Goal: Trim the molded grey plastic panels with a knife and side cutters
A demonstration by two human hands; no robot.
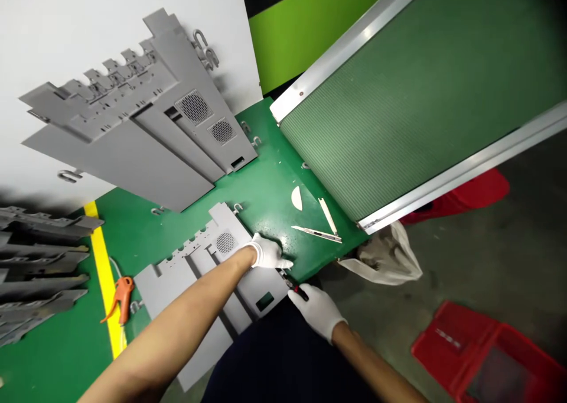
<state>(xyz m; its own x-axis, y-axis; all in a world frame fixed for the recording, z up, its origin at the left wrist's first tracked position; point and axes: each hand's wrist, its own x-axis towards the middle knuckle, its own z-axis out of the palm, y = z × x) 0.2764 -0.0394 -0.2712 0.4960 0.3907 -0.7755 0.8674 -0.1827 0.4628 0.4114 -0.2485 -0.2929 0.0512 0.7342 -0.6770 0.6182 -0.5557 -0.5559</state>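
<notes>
A grey panel (208,273) with a round vent grille and cut-outs lies at the green table's near edge, partly hidden by my left forearm. My left hand (267,253), in a white glove, is closed over the panel's right edge, one finger stretched toward the near corner. In my white-gloved right hand (318,309) is a small hand tool (297,289) with a red-and-black handle. Its tip is at the panel's right corner, close to the left fingertip; the tip's shape is too small to make out. Metal hooks (238,208) stick out around the panel.
A larger grey panel (146,125) leans against the white wall. More grey parts (39,267) are stacked at left, near an orange air blow gun (122,299). A utility knife (316,233) lies beside pale scraps (296,198). A green conveyor (398,101), white bag (390,261) and red bin (469,344) are at right.
</notes>
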